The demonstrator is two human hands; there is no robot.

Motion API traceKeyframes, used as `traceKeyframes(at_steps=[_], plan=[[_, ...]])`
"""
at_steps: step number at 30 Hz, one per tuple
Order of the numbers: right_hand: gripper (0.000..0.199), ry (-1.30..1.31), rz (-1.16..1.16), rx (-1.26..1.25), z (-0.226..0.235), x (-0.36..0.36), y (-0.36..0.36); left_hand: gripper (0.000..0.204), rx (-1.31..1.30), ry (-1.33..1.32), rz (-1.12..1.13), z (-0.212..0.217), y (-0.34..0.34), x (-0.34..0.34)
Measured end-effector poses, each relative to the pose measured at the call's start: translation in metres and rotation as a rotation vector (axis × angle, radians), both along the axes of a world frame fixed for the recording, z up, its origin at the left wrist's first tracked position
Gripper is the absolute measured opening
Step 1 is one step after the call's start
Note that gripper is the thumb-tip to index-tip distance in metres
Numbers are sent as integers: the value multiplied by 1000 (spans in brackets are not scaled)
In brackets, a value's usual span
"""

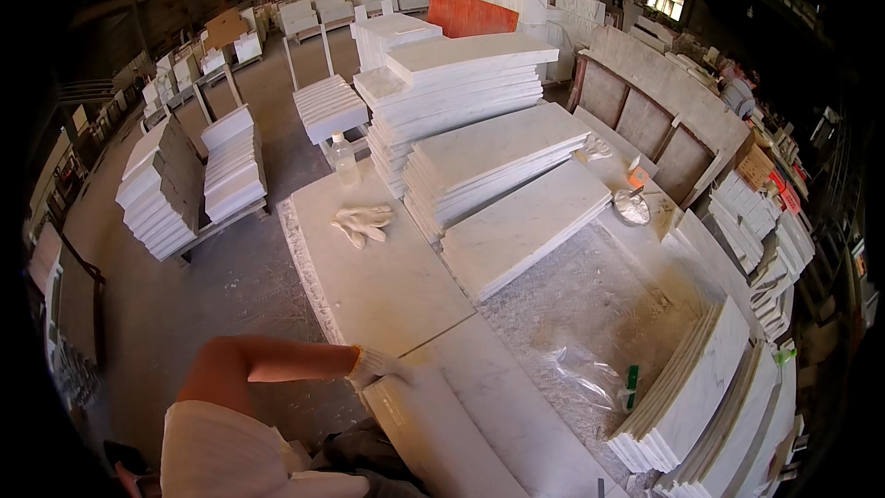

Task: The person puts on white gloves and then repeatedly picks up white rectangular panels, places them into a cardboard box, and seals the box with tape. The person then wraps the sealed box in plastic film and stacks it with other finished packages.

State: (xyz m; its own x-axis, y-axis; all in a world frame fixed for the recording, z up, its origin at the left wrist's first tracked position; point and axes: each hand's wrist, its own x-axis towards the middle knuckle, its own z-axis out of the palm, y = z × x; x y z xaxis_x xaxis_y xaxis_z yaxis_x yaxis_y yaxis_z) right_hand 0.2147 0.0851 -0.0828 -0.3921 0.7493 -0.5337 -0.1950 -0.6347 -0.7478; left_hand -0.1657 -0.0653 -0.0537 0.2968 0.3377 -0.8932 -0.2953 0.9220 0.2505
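Your white-gloved left hand point(371, 367), grip unclear, seemingly steadies the long white stone slab point(444, 438); shifting probably needs even support.

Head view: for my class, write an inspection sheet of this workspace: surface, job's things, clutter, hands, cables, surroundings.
Surface: pale worktop, brownish patches and dust.
Job's things: pale slab at the worktop's near side.
Clutter: loose gloves, clear bottle, silvery bowl, crumpled plastic.
Hands: left hand gloved, at the slab's far end, grip unclear; right hand not in view.
Cables: nothing seen.
Surroundings: slab stacks left of the worktop, reddish panel beyond.
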Motion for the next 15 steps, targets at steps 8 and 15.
traceKeyframes(at_steps=[8, 15], plan=[[44, 12, 105, 1, -1, -35, -1, 50, 230, 114, -419, -58, 36, 13], [45, -17, 163, 28, 11, -65, -12, 56, 477, 134, -440, -74, 29, 14]])
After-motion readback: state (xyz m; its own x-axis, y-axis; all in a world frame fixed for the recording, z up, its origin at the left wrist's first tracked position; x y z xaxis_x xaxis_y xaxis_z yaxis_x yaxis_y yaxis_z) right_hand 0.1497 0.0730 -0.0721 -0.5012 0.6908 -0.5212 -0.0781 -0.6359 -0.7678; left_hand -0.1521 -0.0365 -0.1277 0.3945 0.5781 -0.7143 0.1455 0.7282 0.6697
